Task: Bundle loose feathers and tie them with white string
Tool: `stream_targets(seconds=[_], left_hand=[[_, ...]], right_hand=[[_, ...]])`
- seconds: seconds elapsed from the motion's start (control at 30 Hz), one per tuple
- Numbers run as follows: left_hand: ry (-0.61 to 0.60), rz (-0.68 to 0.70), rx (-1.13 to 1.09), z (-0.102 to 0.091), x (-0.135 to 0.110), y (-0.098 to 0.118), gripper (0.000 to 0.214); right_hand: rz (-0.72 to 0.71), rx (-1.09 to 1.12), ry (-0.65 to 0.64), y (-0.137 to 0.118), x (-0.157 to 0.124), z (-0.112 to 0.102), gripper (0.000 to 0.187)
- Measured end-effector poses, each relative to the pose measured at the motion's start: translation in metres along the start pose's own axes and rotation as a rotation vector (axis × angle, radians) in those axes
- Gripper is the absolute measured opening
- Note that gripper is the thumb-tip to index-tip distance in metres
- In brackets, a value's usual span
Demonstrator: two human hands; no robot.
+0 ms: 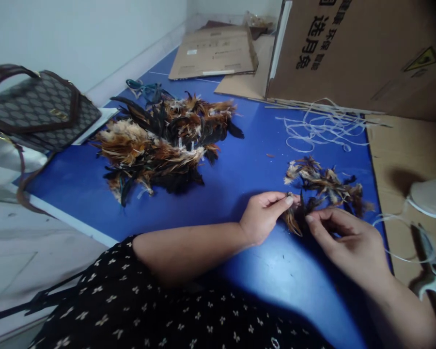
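1. A small feather bunch (292, 224) is lying between the two hands, over the blue tabletop (254, 169), near a loose feather pile (327, 186). It is probably feeling light, soft and easily bent; the quill end is likely offering the safest hold.
2. The left hand (264, 215) is pinching the bunch's upper end, its forearm reaching across.
3. The right hand (349, 240) is pinching a dark feather (303, 207) at the bunch's side, fingers curling.

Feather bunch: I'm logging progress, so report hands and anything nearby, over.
Left hand pinches feather bunch. Right hand at its dark feathers, grip unclear. Small feather pile just beyond; white string farther back.
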State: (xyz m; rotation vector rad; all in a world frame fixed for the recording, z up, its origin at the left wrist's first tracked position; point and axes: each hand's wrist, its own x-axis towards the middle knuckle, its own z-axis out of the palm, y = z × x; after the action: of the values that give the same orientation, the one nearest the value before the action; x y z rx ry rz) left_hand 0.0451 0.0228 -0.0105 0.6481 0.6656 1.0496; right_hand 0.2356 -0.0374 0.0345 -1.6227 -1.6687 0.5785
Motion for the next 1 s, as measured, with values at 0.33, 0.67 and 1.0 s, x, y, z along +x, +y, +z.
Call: stream_targets(seconds=[0.33,0.67,1.0], left_hand=[[-0.116,-0.109,-0.147,0.004,-0.003,0.007,0.035],[-0.009,-0.109,0.010,-0.001,-0.001,0.014,0.030],[-0.103,0.034,0.223,-0.008,-0.007,0.007,0.030]], right_hand=[[-0.015,0.076,-0.104,-0.001,-0.003,0.011,0.030],[0.245,0.178,0.100,0.002,0.000,-0.017,0.058],[0.326,0.305,0.126,0.006,0.003,-0.011,0.063]])
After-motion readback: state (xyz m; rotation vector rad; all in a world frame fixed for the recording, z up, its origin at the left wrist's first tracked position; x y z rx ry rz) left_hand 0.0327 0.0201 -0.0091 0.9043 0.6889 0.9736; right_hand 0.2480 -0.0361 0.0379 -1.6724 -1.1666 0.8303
